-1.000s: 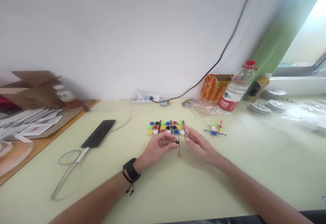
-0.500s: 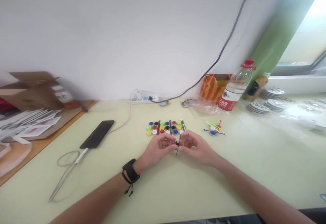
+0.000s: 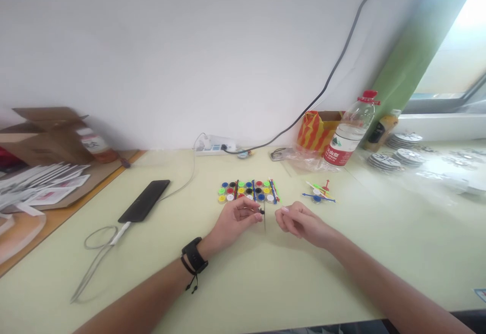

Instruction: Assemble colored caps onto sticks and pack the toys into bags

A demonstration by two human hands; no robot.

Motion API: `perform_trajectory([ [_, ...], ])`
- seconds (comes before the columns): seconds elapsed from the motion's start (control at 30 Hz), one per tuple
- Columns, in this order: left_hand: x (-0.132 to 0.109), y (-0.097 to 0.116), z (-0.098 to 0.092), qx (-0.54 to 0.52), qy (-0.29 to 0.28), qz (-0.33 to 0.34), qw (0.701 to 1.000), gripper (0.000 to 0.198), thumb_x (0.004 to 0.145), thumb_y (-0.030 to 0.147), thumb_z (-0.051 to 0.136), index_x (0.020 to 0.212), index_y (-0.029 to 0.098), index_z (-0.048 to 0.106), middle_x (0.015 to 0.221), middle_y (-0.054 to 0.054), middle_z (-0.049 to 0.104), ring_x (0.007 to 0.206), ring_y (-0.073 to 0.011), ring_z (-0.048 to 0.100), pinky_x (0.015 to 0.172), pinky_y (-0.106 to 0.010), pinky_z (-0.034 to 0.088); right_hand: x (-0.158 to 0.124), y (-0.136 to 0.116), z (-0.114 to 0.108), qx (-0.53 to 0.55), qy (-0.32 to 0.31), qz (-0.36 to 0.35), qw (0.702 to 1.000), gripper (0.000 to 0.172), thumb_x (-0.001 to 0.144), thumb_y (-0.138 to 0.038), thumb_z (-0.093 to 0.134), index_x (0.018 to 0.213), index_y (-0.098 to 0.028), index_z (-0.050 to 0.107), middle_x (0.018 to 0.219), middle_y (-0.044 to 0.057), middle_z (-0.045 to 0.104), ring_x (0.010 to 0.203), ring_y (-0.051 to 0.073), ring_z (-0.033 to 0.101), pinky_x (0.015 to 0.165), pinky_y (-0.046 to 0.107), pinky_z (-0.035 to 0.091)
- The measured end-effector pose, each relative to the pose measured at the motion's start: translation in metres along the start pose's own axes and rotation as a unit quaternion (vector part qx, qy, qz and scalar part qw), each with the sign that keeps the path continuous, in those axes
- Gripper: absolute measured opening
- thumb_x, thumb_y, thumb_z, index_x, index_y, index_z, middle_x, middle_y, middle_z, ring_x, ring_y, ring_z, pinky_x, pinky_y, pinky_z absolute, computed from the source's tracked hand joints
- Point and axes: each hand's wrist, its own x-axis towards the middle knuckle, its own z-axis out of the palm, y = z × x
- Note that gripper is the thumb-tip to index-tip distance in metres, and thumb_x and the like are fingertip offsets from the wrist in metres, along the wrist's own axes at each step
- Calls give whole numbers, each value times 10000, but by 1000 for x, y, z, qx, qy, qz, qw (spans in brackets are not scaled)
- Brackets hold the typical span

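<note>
My left hand (image 3: 238, 222) pinches a small black spinner (image 3: 262, 212) between thumb and fingertips. Its thin pointer stands on edge at the fingertips and looks blurred. Just to the right, my right hand (image 3: 299, 225) is held off the spinner, fingers curled in with nothing visible in them. Beyond both hands lie rows of small round spinner bases (image 3: 249, 191) in several colours, with bundles of coloured arrow pointers (image 3: 273, 190) across them. A small group of assembled arrow spinners (image 3: 318, 193) rests on the table to the right.
A black phone (image 3: 145, 201) with a cable lies at left. A power strip (image 3: 214, 147) is against the wall. Back right stand a large bottle (image 3: 343, 141), a striped bag (image 3: 315, 131) and stacks of discs (image 3: 385, 162). Papers (image 3: 49, 187) and a cardboard box (image 3: 41, 136) are far left.
My right hand has let go of the spinner and moved a little right, its fingers curling. The left hand keeps the spinner in place, and the pointer now looks fainter and blurred.
</note>
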Motion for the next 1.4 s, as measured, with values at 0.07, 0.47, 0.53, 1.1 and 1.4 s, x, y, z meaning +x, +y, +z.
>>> perform_trajectory([
  [0.07,0,0,0,-6,-3,-1,1000,277,829,320,850,994,163,692,1016,-56,714,941,-210,728,919,-405,625,1,-1,2,-12,46,-9,999,573,1013,-536,559,566,-178,547,635,-2,444,611,131,382,597,304,314],
  [0.47,-1,6,1,-6,-20,1,1000,285,840,339,842,1004,170,681,1001,-59,732,916,-214,752,862,-352,616,5,5,7,-132,71,-16,989,315,953,-469,670,1164,-235,684,1134,78,679,753,149,583,696,307,516],
  [0.53,-1,6,1,-7,-18,0,1000,288,838,346,842,1007,174,685,1015,-60,733,924,-220,753,865,-360,617,5,6,8,-139,77,-19,987,337,948,-461,676,1208,-246,672,1124,75,677,754,151,593,706,312,523],
  [1.1,0,-1,-1,-10,1,0,1000,265,842,331,838,996,172,693,1039,-61,726,941,-210,739,903,-391,635,2,-2,3,-72,96,-26,992,429,982,-584,588,792,-202,635,790,19,555,657,145,455,639,307,427],
  [1.4,-1,6,1,-13,-7,10,1000,249,850,320,834,991,175,690,1006,-54,737,892,-195,751,870,-348,626,3,4,7,-91,59,-19,994,327,977,-487,642,1195,-243,657,1117,80,671,822,176,633,757,339,568],
])
